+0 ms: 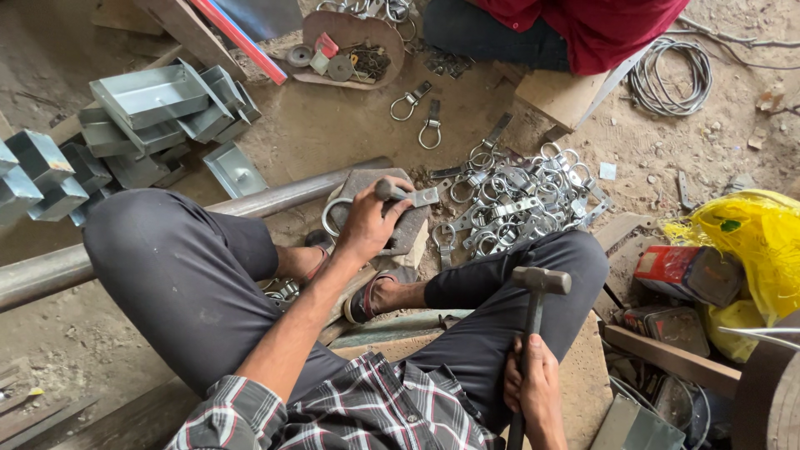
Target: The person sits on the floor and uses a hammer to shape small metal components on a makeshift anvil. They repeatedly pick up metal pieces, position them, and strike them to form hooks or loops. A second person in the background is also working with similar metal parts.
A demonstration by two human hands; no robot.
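Note:
I sit cross-legged on a dirt floor. My left hand [367, 221] grips a metal ring clamp [410, 197] and presses it on a flat steel block [398, 212] in front of my feet. A ring loop [331, 215] shows just left of that hand. My right hand [533, 387] holds the handle of a hammer; its head [542, 279] is raised above my right knee, apart from the block. A heap of similar ring clamps [517, 200] lies just beyond the block, to the right.
A long steel pipe [50, 271] runs across under my left leg. Folded sheet-metal trays [154, 104] are stacked at the upper left. Another person in red [600, 29] sits opposite. Coiled wire [667, 79], a yellow bag [762, 237] and small boxes [687, 271] lie at the right.

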